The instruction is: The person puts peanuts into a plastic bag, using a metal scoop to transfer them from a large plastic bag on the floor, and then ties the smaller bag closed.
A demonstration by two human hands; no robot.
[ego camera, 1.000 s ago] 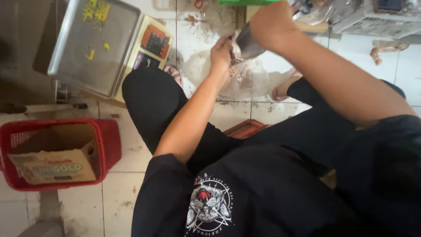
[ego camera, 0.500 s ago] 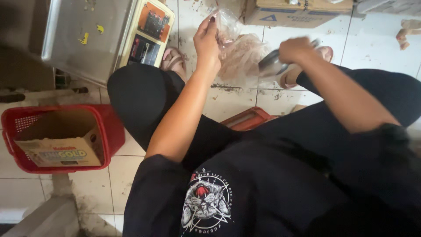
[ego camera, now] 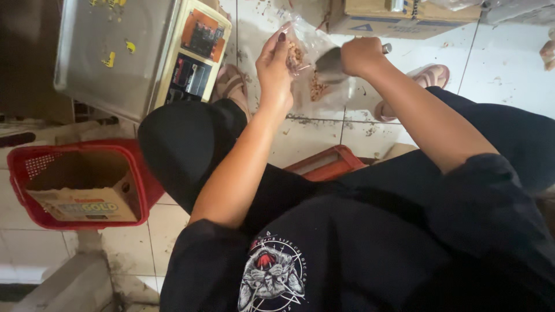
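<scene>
A: Where was the clear plastic bag (ego camera: 324,81)?

B: Above the tiled floor (ego camera: 497,69), at twelve o'clock from the knees. The left hand (ego camera: 274,72) pinched its rim open; its long axis hung mouth-up.

A: And the metal scoop (ego camera: 334,65)?

B: The right hand (ego camera: 361,55) had its grip pressed round the handle, bowl pointing to nine o'clock into the bag. Best, I judged, to tip slowly, mouth held wide.

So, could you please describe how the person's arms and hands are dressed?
Both arms are bare below short black sleeves of a black T-shirt with a pale printed emblem. The left hand shows a dark-painted nail; the right hand is bare, without gloves.
</scene>
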